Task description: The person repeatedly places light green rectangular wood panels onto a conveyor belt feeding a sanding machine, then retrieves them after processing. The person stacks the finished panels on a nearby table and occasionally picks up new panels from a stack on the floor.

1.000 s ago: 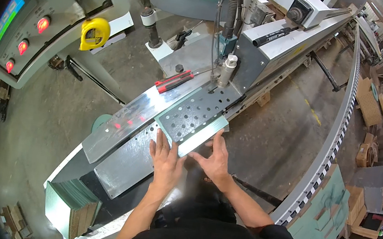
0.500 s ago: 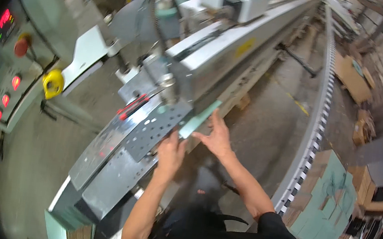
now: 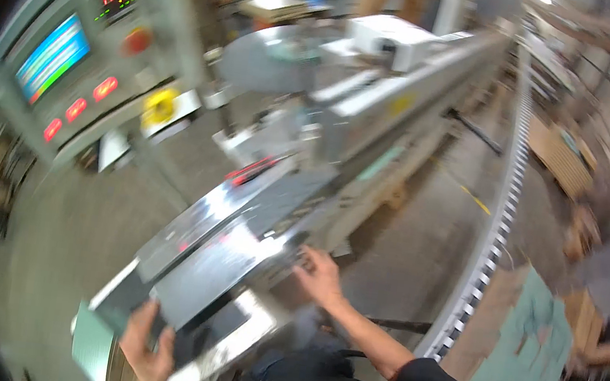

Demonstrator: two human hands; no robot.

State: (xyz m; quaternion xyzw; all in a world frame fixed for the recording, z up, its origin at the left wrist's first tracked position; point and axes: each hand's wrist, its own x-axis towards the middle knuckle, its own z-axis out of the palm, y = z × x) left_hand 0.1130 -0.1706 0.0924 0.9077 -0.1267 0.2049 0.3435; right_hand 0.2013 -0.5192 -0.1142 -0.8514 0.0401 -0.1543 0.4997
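Note:
My left hand (image 3: 147, 348), fingers apart and holding nothing, is by the near left end of a grey metal machine table (image 3: 205, 277). My right hand (image 3: 321, 279) is close to the table's right edge, thumb and fingers parted, with nothing visible between them; blur hides whether it touches the metal. Farther along the machine's side, a pale green strip (image 3: 382, 164) lies beyond the reach of both hands. A red-handled tool (image 3: 252, 170) rests on the table's far part.
A control panel (image 3: 68, 59) with a lit screen and red buttons stands at the left, near a yellow tape measure (image 3: 159, 107). A long rail with a black-and-white edge (image 3: 494, 246) runs along the right. Beyond it lie green sheets (image 3: 522, 358) and cardboard (image 3: 558, 154).
Both hands have come away from the green strip, which now lies farther along the machine. My left hand has moved down and left; my right hand has drawn nearer me. The view has shifted left.

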